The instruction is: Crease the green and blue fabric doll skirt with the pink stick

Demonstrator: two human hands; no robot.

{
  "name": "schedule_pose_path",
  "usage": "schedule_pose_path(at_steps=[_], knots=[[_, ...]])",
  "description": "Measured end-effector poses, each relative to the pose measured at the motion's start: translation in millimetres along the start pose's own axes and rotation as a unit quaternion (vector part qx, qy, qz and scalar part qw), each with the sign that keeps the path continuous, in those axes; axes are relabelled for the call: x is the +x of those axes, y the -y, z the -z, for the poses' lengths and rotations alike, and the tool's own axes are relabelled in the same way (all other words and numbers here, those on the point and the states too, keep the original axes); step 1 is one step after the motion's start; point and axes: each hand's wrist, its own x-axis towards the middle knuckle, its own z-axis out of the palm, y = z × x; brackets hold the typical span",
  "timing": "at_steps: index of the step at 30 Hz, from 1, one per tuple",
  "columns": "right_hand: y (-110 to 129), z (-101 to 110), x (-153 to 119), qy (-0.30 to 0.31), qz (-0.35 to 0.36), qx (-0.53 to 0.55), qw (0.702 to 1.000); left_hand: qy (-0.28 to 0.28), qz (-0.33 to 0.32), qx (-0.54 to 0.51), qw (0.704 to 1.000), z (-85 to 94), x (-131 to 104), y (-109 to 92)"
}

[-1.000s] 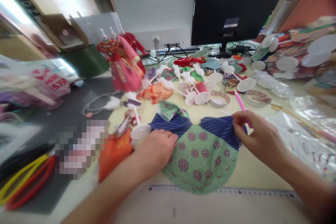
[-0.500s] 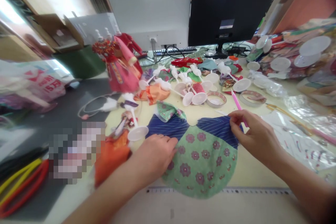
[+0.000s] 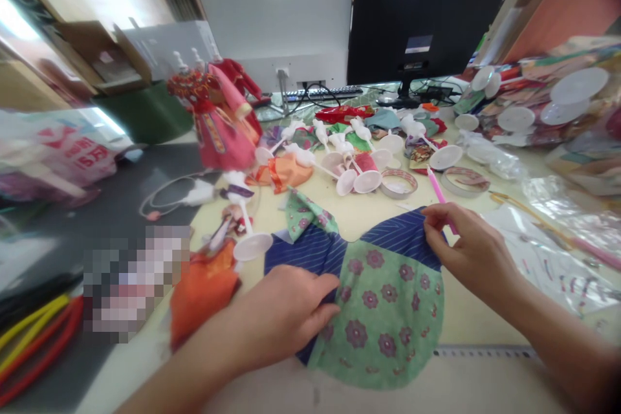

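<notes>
In front of me lies a sewn doll-garment piece point(image 3: 371, 297), a green flowered panel joined to navy striped panels. A green flowered flap point(image 3: 305, 217) is folded over its upper left part. My left hand point(image 3: 295, 304) is closed at the garment's left side, thumb and forefinger at the seam between navy and green; its other fingertips are hidden. With thumb and forefinger, my right hand point(image 3: 453, 236) pinches the navy panel's upper right corner. Just behind that hand is a pink pen point(image 3: 435, 186).
Several white doll stands point(image 3: 366, 181) with small clothes lie behind the garment, beside rolls of tape point(image 3: 398, 184). Orange cloth point(image 3: 206, 291) and red-and-yellow-handled scissors point(image 3: 41, 349) are at left. A ruler point(image 3: 485, 350) lies in front; two monitors point(image 3: 279, 29) stand behind.
The garment piece has shifted slightly and turned, its green panel swinging right and toward me. My left hand has moved a little right and nearer. My right hand keeps its pinch almost in place.
</notes>
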Motion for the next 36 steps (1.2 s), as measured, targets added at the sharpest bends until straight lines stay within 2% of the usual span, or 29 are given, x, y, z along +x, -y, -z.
schedule_pose_path(at_steps=[3,8,13,18,23,30,36], knots=[[2,0,1,0.002,0.006,0.005,1.000,0.003,0.001,-0.015,1.000,-4.0,2,3],[2,6,5,-0.009,-0.025,0.021,0.999,-0.054,-0.017,0.029,0.998,-17.4,10,8],[-2,14,10,-0.054,-0.064,0.034,0.996,-0.067,0.031,0.092,0.993,-23.7,18,18],[-3,15,11,-0.048,-0.067,0.048,0.995,-0.068,0.073,0.123,0.987,-22.1,21,30],[-6,13,10,0.009,-0.053,0.046,0.998,-0.074,0.090,0.164,0.980,-19.0,25,39],[-8,13,9,0.120,-0.023,0.009,0.992,-0.128,0.075,0.179,0.973,-24.9,27,51],[-9,8,8,0.179,0.045,-0.059,0.981,-0.097,0.082,0.204,0.971,-21.2,26,44]])
